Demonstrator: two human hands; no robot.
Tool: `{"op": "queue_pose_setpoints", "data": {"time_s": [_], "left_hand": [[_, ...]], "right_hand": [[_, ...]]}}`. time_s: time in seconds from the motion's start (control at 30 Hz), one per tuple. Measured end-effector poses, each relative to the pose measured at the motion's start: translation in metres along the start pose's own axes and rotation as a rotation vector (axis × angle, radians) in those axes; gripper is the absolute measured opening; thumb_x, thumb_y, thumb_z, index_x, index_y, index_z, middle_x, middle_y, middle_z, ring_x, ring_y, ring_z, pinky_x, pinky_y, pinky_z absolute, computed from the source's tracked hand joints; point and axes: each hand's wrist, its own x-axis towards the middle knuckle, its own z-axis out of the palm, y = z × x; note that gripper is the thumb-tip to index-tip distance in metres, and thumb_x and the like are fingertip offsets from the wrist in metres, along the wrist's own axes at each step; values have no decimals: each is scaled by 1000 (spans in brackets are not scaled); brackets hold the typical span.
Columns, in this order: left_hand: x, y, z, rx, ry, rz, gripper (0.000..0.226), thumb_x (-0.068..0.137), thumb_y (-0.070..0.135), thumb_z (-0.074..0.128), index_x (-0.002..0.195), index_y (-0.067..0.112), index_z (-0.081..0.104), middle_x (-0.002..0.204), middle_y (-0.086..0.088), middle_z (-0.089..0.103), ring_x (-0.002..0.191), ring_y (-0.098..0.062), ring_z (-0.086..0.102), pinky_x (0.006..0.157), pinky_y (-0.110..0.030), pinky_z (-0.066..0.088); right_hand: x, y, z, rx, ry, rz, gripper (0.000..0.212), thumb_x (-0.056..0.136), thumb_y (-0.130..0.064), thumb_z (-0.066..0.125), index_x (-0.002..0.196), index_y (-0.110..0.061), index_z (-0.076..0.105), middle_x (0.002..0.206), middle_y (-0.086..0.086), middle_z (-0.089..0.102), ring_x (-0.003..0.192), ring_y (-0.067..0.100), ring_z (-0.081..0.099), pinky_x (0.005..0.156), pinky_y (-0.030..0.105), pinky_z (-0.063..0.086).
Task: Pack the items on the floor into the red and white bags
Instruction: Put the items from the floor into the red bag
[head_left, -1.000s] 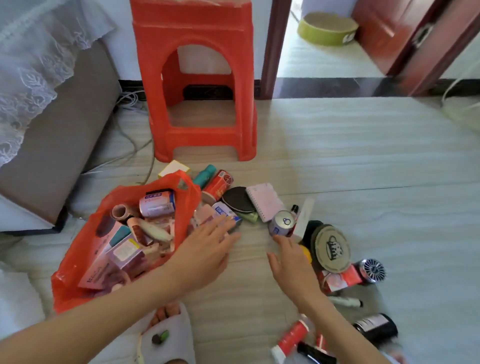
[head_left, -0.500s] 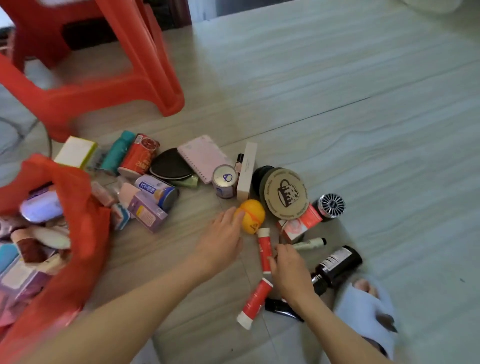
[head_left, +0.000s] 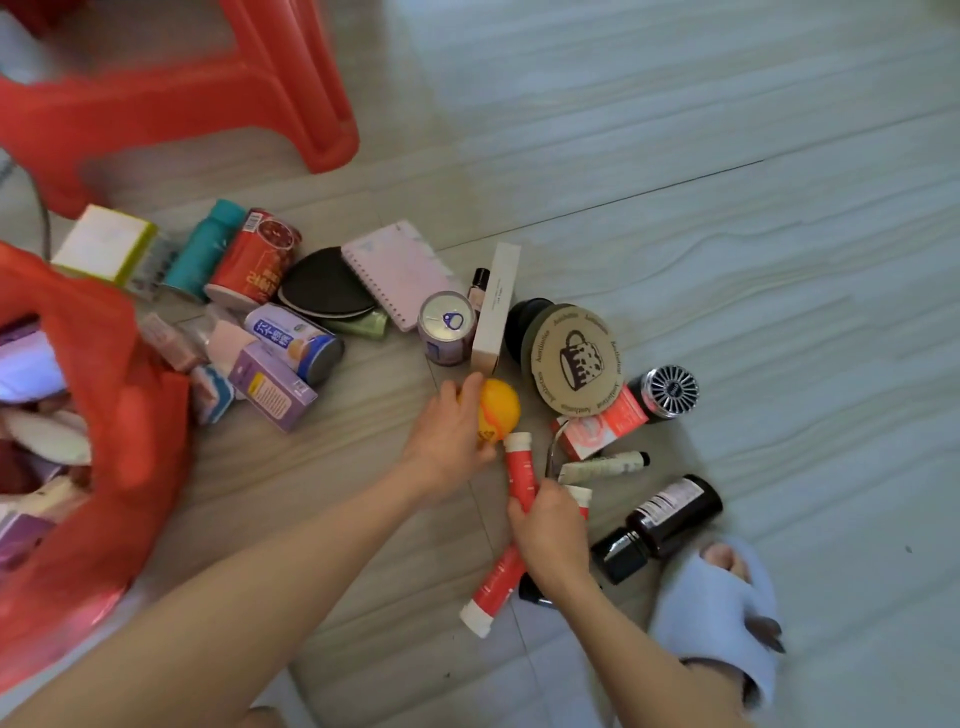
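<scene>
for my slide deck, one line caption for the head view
Left hand grips an orange ball, right hand a red tube, beside the red bag.

both bare forearms reach forward from the lower edge of the view, low over the floor. the left hand (head_left: 448, 435) lies palm down, fingers curved over an orange ball (head_left: 500, 410). the right hand (head_left: 550, 535), just beside it, has its fingers curled around a red tube (head_left: 521, 470).

A single head-worn wide-angle camera looks steeply down from close above at the pale wood-grain floor (head_left: 727, 218), facing forward over both forearms, with the red plastic stool (head_left: 291, 93) at the frame's upper left.
</scene>
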Motion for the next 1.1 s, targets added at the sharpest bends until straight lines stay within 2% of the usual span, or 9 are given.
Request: {"op": "queue_pose_setpoints", "data": {"time_s": [0.1, 0.23, 0.4, 0.5, 0.63, 0.83, 0.93, 1.0, 1.1], "left_hand": [[-1, -5, 4, 59, -16, -37, 80, 73, 29, 66, 138, 13, 22, 124, -17, 39, 113, -35, 44, 92, -44, 43], [-1, -12, 8, -81, -54, -90, 78, 74, 31, 69, 137, 14, 26, 125, -18, 43, 115, -35, 46, 95, -42, 42], [-34, -30, -15, -358, 5, -157, 73, 71, 34, 73, 133, 18, 37, 127, -11, 48, 117, -25, 47, 94, -28, 37], [-77, -48, -48, -472, 123, -164, 66, 71, 36, 72, 127, 26, 39, 118, -2, 50, 104, -18, 50, 83, -24, 38], [-146, -82, -95, -657, 321, -166, 56, 56, 59, 60, 107, 45, 40, 102, 10, 55, 87, -2, 56, 73, -18, 46], [-232, -139, -148, -675, 787, -296, 54, 65, 51, 56, 112, 28, 42, 97, 14, 53, 85, 14, 54, 67, -6, 44], [-242, -178, -158, -552, 849, -471, 55, 71, 39, 73, 115, 22, 45, 103, 4, 57, 92, 1, 56, 78, -20, 48], [-241, -206, -156, -427, 820, -573, 69, 66, 51, 69, 121, 17, 46, 114, -6, 57, 102, -22, 55, 86, -41, 48], [-232, -223, -153, -404, 755, -615, 83, 61, 66, 57, 127, 18, 43, 119, -8, 57, 106, -30, 54, 87, -49, 47]], "right_hand": [[-2, 4, -6, 228, -13, 27, 21, 89, -28, 53, 99, -10, 57, 96, 7, 60, 90, 24, 58, 76, 34, 46], [-12, 2, -23, 420, 9, 9, 4, 90, -24, 53, 91, -20, 51, 87, -1, 57, 80, 14, 53, 61, 21, 37], [-29, -23, -48, 523, 56, -71, 19, 88, -21, 57, 104, -22, 48, 92, -6, 54, 82, 9, 53, 70, 21, 40], [-43, -55, -50, 597, 7, -132, 17, 87, -24, 56, 103, -22, 50, 93, 0, 58, 80, 18, 58, 73, 33, 51], [-72, -110, -37, 694, -223, -167, 12, 89, -19, 54, 87, -8, 59, 63, 5, 51, 51, 13, 45, 43, 15, 36], [-122, -187, 4, 788, -481, -288, 22, 88, -10, 52, 68, -10, 61, 49, -5, 50, 43, 6, 37, 41, 14, 29], [-133, -228, 30, 740, -480, -391, 24, 87, -18, 58, 65, -19, 64, 52, -9, 52, 46, 2, 38, 47, 15, 30], [-134, -256, 47, 671, -444, -442, 25, 87, -27, 59, 62, -24, 64, 48, -11, 52, 47, 1, 42, 50, 14, 33], [-127, -287, 68, 594, -385, -420, 31, 86, -32, 58, 59, -18, 61, 55, -2, 56, 56, 13, 52, 59, 29, 43]]}}
